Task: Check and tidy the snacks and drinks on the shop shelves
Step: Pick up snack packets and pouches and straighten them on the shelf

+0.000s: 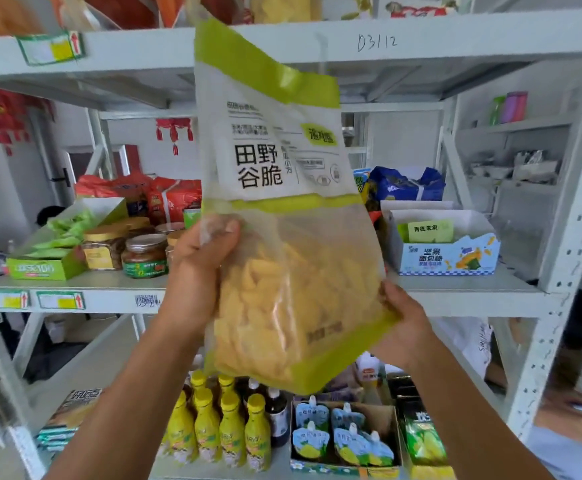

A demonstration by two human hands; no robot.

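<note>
"While the snack bag [282, 188] is held up in the air, what's inside it?"
"Yellow crisps, in its clear lower half. The left hand [199, 271] has its grip curled on the left edge, and the right hand [404, 323] grips the bottom right corner."
"And behind it?"
"Lidded jars [144, 254] and a green box [45, 268] of green packets on the grey middle shelf [456, 299] — yellow bottles [220, 427] lower down."

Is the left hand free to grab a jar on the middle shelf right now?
Probably not yet: the left hand grips the snack bag. The jars stand to its left, nothing between, so once it lets go the way looks open.
</note>
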